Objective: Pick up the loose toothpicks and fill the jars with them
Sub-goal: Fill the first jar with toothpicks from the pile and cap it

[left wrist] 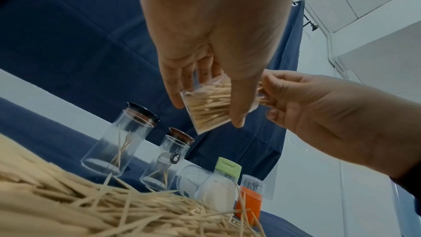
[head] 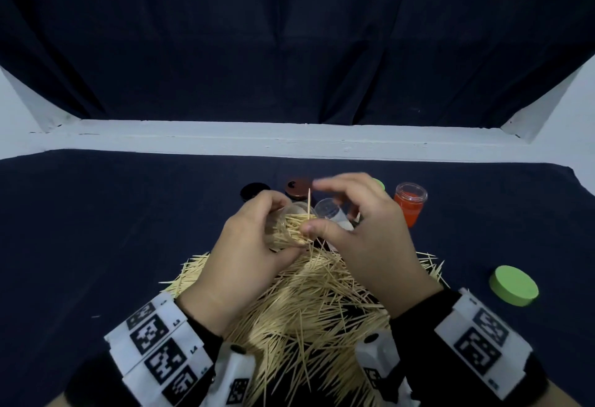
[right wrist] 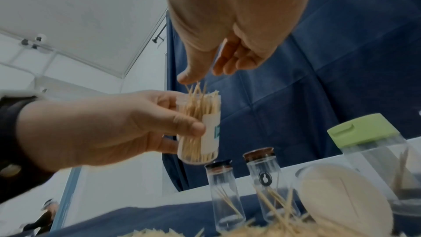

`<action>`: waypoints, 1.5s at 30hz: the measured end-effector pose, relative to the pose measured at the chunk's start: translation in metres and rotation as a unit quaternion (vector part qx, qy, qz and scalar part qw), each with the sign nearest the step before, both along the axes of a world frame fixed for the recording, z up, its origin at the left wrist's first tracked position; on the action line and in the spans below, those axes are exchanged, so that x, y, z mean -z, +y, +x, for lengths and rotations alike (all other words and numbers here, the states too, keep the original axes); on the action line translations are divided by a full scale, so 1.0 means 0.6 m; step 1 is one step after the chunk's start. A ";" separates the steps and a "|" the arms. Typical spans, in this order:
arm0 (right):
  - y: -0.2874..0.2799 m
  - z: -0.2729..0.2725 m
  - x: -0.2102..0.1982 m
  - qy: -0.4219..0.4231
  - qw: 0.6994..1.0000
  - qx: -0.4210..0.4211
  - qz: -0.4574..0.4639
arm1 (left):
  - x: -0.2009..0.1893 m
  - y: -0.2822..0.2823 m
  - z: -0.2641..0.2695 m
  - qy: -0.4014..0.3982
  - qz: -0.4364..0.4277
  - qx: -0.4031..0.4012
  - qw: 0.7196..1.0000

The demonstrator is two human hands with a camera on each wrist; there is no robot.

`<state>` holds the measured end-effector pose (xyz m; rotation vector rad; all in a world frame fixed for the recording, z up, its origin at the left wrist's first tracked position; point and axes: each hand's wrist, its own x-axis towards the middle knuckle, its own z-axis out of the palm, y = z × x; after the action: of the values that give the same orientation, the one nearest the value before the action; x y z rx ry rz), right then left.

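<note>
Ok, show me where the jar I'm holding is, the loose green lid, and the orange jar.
held jar (right wrist: 200,123), right wrist view, on its clear wall packed with toothpicks.
green lid (head: 514,285), head view, on its flat top.
orange jar (head: 409,205), head view, on its orange side wall.

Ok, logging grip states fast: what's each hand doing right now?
Left hand: grips the clear plastic jar of wooden toothpicks.
Right hand: pinches toothpicks at the jar's mouth.
</note>
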<state>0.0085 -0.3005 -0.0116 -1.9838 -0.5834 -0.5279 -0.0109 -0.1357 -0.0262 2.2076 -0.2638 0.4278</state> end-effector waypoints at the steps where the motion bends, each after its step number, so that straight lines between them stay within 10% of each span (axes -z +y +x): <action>1: 0.000 0.003 -0.006 0.037 0.999 -0.008 -0.003 | -0.001 0.000 0.000 -0.005 0.005 0.001 1.000; 12: -0.004 0.002 -0.001 -0.126 0.992 0.022 0.011 | -0.009 -0.003 -0.003 -0.023 -0.034 -0.015 0.999; 23: -0.009 -0.014 -0.011 -0.052 0.997 -0.004 0.056 | -0.015 -0.002 -0.005 -0.073 -0.028 -0.021 0.997; 45: 0.016 -0.033 -0.015 -0.219 0.943 0.039 -0.247 | -0.021 -0.001 -0.006 -0.123 -0.023 -0.002 0.992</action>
<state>-0.0113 -0.2909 -0.0024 -2.3809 -0.9924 -0.9605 -0.0146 -0.1363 -0.0139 2.1093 -0.3775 0.7026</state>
